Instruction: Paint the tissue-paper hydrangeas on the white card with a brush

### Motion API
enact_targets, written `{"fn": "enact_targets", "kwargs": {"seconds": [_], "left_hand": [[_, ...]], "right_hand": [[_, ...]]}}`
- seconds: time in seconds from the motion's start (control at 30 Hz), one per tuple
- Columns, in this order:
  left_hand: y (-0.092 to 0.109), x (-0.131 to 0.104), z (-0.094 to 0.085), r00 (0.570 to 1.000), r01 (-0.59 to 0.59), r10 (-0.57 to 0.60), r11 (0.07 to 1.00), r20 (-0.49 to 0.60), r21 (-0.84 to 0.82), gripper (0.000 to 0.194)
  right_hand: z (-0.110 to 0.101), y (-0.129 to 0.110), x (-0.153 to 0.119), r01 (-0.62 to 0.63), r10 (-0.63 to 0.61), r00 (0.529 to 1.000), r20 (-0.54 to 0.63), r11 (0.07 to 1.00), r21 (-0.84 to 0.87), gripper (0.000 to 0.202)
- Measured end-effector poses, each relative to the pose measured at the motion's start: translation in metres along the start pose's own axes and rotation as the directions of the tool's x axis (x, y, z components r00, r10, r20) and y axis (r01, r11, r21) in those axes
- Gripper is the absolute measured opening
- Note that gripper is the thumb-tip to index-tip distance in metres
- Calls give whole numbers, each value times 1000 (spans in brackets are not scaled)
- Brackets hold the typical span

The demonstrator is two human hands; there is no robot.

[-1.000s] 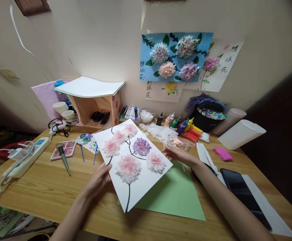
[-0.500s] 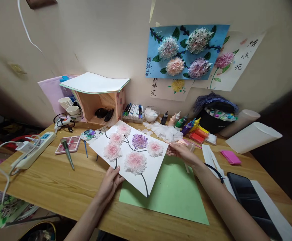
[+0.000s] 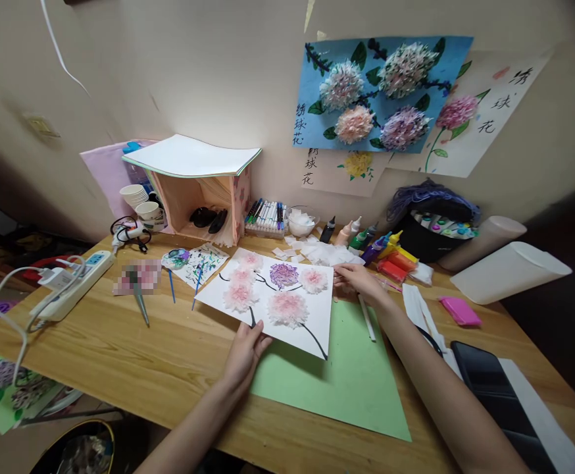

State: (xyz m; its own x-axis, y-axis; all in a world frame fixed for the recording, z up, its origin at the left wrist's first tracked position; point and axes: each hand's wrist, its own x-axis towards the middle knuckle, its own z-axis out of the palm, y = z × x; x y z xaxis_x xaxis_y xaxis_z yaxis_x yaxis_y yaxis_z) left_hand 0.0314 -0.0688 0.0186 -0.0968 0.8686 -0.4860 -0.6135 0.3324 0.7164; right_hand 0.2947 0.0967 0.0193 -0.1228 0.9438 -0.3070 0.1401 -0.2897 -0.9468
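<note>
Between my two hands I hold a white sheet of flower artwork [image 3: 312, 316], raised and tilted above the table. It carries several fluffy pink paper blossoms and one purple blossom, with dark painted stems. My left hand [image 3: 248, 349] grips its lower left edge, thumb on top and fingers underneath. At the upper right corner, my right hand [image 3: 356, 278] pinches the edge. Beneath the artwork a green sheet [image 3: 356, 388] lies on the wooden table, partly covered. A thin white stick [image 3: 367, 319] rests on the green sheet, close to my right forearm.
Behind the artwork lie white paper scraps [image 3: 324, 251], paint bottles [image 3: 375, 249] and a marker box [image 3: 266, 220]. To the left are a brush [image 3: 140, 299], a power strip [image 3: 73, 286] and a peach box [image 3: 169, 204]. A black case [image 3: 495, 388] sits at right.
The artwork has turned slightly counter-clockwise and tilted flatter, its lower corner moving up and right. My left hand has moved right with it. The view has shifted a little.
</note>
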Motion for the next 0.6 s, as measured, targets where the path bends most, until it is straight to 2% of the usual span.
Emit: {"fn": "enact_targets", "kwargs": {"seconds": [0.1,0.33,0.5,0.6], "left_hand": [[-8,3,10,999,37,-37,999,-7,-9,8],[-5,12,15,988,157,-157,988,11,-6,27],[1,22,12,974,222,-223,975,33,29,15],[2,25,12,966,247,-250,968,70,47,11]], "right_hand": [[0,2,14,23,-28,998,-56,995,-95,12],[9,9,20,103,-156,978,-135,936,-336,31],[20,2,7,210,-346,924,-164,815,-541,34],[32,-5,-4,286,-449,887,-109,718,-635,30]]}}
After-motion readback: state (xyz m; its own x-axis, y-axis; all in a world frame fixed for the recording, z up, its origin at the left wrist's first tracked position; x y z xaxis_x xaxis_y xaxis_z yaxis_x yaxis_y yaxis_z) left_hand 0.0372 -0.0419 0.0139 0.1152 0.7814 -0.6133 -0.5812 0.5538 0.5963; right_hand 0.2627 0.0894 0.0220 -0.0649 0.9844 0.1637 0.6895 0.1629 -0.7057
